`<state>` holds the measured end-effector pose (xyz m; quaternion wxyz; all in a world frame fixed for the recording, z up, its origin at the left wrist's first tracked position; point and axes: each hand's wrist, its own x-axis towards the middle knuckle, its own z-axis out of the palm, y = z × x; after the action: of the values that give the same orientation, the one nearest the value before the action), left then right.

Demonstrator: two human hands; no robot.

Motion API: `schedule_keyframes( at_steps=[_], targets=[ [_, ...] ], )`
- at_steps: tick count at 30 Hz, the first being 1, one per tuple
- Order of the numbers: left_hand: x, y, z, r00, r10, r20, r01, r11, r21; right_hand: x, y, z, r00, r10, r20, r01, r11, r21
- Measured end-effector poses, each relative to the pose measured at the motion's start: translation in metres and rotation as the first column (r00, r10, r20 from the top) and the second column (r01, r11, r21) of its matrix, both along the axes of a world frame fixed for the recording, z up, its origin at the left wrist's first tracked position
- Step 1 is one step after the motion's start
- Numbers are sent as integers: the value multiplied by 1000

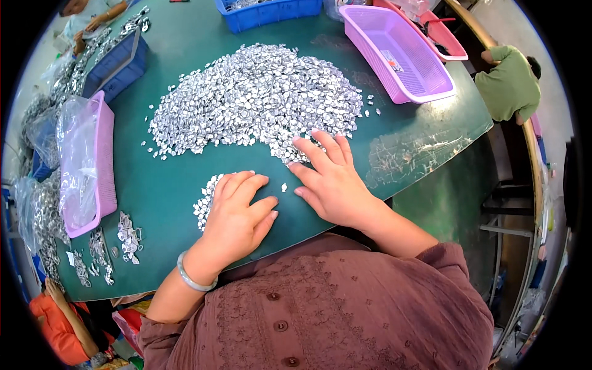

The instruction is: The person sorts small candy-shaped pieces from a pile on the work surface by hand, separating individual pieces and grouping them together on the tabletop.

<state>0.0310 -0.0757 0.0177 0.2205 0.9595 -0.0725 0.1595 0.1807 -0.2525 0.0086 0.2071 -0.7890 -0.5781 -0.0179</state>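
Observation:
A wide heap of small silver metal pieces (246,92) spreads over the green table (154,197). My right hand (333,182) has its fingers spread, with the tips at the heap's near edge. My left hand (237,216) lies low over the table with its fingers stretched out, partly covering a smaller group of the same pieces (202,206) on its left. Between the two hands a single silver piece (283,187) lies alone on the table. Neither hand visibly grips anything.
A purple basket (354,37) and a red basket (457,46) stand at the far right, blue bins (271,13) at the back and left. A pink basket with plastic bags (108,166) is on the left, near loose metal parts (129,237). Other people (512,83) work around.

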Motion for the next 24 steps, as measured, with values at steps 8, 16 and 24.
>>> schedule_keyframes(
  at_steps=[8,16,24],
  targets=[
    [7,-3,1,997,81,-8,-82,995,-48,3,5,-4,999,16,-32,-14,997,70],
    [11,-2,1,1000,16,-14,-17,1000,-3,7,4,-3,999,17,-40,-15,998,62],
    [10,-1,0,999,44,2,-44,998,-46,8,0,-8,998,-9,-65,17,994,112]
  ],
)
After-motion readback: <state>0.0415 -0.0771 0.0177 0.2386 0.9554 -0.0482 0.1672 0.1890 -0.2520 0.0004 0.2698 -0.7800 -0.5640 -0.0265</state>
